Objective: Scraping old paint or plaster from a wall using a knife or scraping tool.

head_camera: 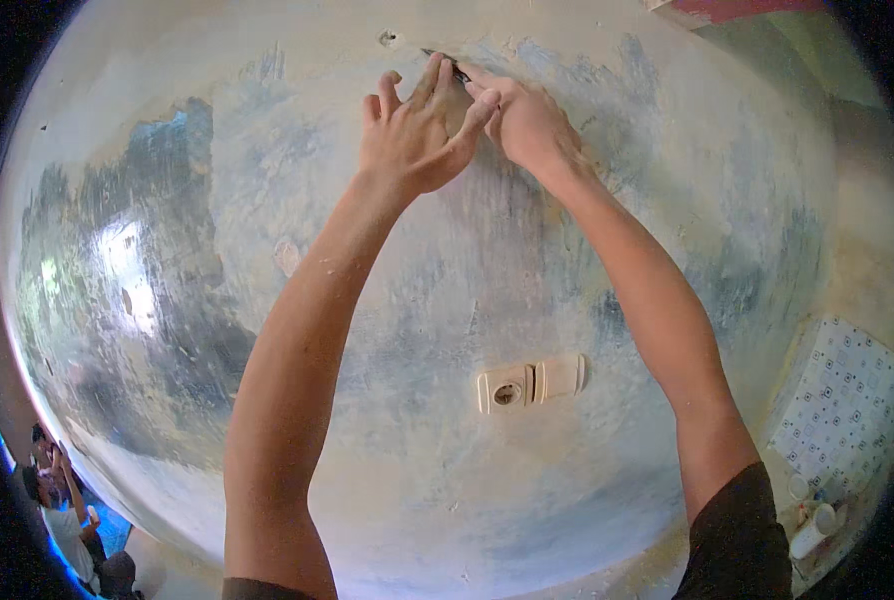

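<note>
Both my arms reach up to a wall (417, 300) with patchy, worn paint and filler. At the top centre my right hand (529, 124) is closed on a dark, thin-bladed tool (458, 73), likely a scraper or putty knife; its exact kind cannot be told. Its blade lies against the wall, pointing up and left. My left hand (421, 131) is beside it, fingers spread, with the index and middle fingertips at the blade and the thumb near my right hand. A small hole (389, 37) in the wall is just left of the blade's tip.
A wall socket (505, 394) and a switch plate (559, 377) are lower on the wall. Patterned tiles (841, 409) and white containers (814, 529) are at lower right. Other people (68, 525) are at the far lower left. A red edge (747, 7) shows at upper right.
</note>
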Motion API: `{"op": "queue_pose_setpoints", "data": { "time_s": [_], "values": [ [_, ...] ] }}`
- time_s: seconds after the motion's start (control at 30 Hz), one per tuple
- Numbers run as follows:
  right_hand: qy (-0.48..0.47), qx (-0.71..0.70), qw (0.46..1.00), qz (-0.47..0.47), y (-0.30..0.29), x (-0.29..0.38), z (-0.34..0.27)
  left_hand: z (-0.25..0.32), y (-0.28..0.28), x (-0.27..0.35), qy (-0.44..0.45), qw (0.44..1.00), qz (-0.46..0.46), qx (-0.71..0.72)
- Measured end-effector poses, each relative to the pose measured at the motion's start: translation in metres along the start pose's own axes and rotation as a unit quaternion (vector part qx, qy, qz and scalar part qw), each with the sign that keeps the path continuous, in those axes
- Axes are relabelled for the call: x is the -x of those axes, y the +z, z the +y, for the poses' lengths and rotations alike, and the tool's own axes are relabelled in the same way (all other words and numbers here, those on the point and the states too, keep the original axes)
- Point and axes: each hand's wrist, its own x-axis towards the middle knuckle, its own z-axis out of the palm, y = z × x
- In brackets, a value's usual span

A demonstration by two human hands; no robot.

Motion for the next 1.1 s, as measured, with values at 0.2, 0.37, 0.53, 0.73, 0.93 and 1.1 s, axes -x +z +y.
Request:
{"op": "queue_pose_setpoints", "data": {
  "time_s": [0.2, 0.37, 0.53, 0.73, 0.93, 1.1],
  "values": [
    [-0.043, 0.008, 0.999, 0.003, 0.004, 0.016, 0.003, 0.007, -0.006, 0.019, -0.075, 0.992, -0.06, 0.084],
    [-0.001, -0.039, 0.999, -0.02, -0.005, 0.003, -0.006, 0.008, -0.004, 0.002, -0.08, 0.994, -0.021, 0.075],
    [0.004, -0.008, 0.998, -0.061, 0.0, 0.012, -0.001, 0.008, -0.005, 0.017, -0.064, 0.995, -0.049, 0.059],
    [-0.008, -0.027, 0.999, -0.032, -0.001, 0.006, 0.002, 0.014, -0.018, 0.001, -0.088, 0.992, -0.068, 0.057],
    [0.054, 0.035, 0.996, -0.067, -0.012, 0.011, -0.022, 0.006, -0.011, 0.01, -0.085, 0.992, -0.064, 0.068],
    [-0.003, -0.039, 0.999, -0.006, -0.005, 0.008, -0.006, 0.003, -0.005, 0.007, -0.054, 0.994, -0.079, 0.045]
  ]
}}
